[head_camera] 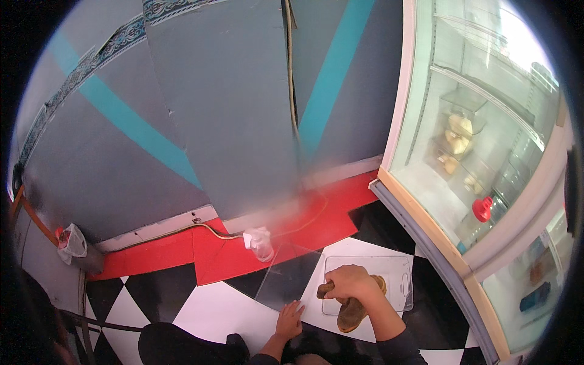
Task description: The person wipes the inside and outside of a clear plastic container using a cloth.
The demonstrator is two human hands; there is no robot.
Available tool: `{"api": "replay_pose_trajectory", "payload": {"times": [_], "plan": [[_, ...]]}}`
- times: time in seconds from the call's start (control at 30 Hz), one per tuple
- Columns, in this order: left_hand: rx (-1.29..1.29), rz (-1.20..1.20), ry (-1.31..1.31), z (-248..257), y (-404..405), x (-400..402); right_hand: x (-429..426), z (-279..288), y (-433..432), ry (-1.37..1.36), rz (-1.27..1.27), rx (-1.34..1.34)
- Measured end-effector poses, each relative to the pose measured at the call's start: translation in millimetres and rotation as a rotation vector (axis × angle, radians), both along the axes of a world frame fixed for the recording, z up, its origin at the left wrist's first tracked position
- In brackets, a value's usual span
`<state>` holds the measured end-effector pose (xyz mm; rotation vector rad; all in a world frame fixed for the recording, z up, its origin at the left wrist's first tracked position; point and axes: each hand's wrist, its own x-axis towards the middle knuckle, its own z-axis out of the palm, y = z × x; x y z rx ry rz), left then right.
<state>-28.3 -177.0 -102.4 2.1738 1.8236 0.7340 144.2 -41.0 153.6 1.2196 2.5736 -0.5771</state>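
Observation:
My right hand [353, 283] grips a brown, lobed object [350, 315] that looks like a large root, with paler yellowish-brown edges. One stubby end sticks out to the left of my fingers; two thicker lobes show below and to the right. The grip hides its middle. Beneath it lies a clear cutting board [396, 269] with rounded corners and a handle slot at its right end. My left hand [289, 319] holds nothing, palm down with fingers spread a little, left of the board. It appears to rest on a transparent tabletop [278, 278], through which the floor shows.
A clear plastic bottle [261, 246] stands near the tabletop's far-left corner, a crumpled white piece beside it. A glass display case [456, 182] rises on the right, with clear boxes inside. By the wall, far left, is a lined waste bin [75, 248]. A cable [214, 232] runs along the skirting.

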Motion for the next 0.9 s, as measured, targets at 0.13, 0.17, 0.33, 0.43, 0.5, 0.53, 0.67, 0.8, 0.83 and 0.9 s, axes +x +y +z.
{"api": "replay_pose_trajectory", "payload": {"times": [0.13, 0.17, 0.33, 0.43, 0.5, 0.53, 0.67, 0.8, 0.83, 0.9], "plan": [[0.026, 0.017, 0.041, 9, 9, 3, 5, -4, 1, 0.008, 0.025, -0.063], [0.038, 0.096, -0.182, 14, 21, 3, 6, -5, 1, 0.018, 0.033, -0.066], [0.28, 0.217, -1.499, 144, 121, 5, 4, 5, 3, 0.079, 0.052, -0.16], [0.142, -0.54, -2.54, 238, 152, 9, 15, -17, 15, 0.154, 0.083, -0.251], [0.174, -0.596, -2.66, 269, 162, 8, 13, -31, 10, 0.509, 0.228, -0.361], [0.204, -0.648, -2.786, 279, 168, 8, 10, -30, 2, 0.618, 0.269, -0.411], [0.879, 0.125, -1.284, 247, 209, -32, -33, -1, -44, 0.309, 0.422, -0.456], [0.673, -0.239, -2.138, 246, 210, -7, -35, 0, -62, 0.092, 0.382, -0.326], [0.513, -0.459, -2.506, 242, 204, -4, -34, 4, -64, 0.094, 0.302, -0.299], [0.306, -0.586, -2.915, 228, 194, 6, -26, 15, -53, 0.208, 0.188, -0.265]]}}
